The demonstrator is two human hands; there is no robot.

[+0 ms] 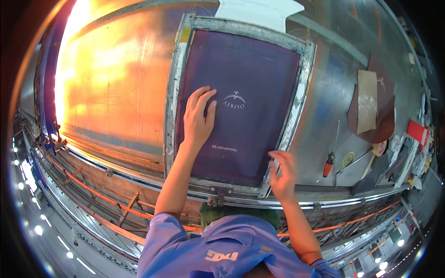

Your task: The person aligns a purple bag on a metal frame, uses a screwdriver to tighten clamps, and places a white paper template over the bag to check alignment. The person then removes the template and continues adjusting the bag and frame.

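Observation:
A screen-printing frame (241, 26) with worn grey bars lies on the bench before me. Its dark purple mesh (241, 120) carries a pale emblem with lettering in the middle and a smaller line of lettering lower down. Over the mesh's left part is my left hand (199, 116), fingers apart and slightly bent, holding nothing; whether the fingertips touch the mesh I cannot tell. My right hand (283, 173) is at the frame's lower right side, thumb and forefinger apart, with no object between them. It covers a bit of the right bar.
Right of the frame lie a red-handled screwdriver (329, 164), a roll of tape (348, 159) and a dark reddish sheet (388, 106) with a tan strip (367, 102) on it. A white sheet (259, 13) sticks out behind. A metal rail (306, 204) runs along the near edge.

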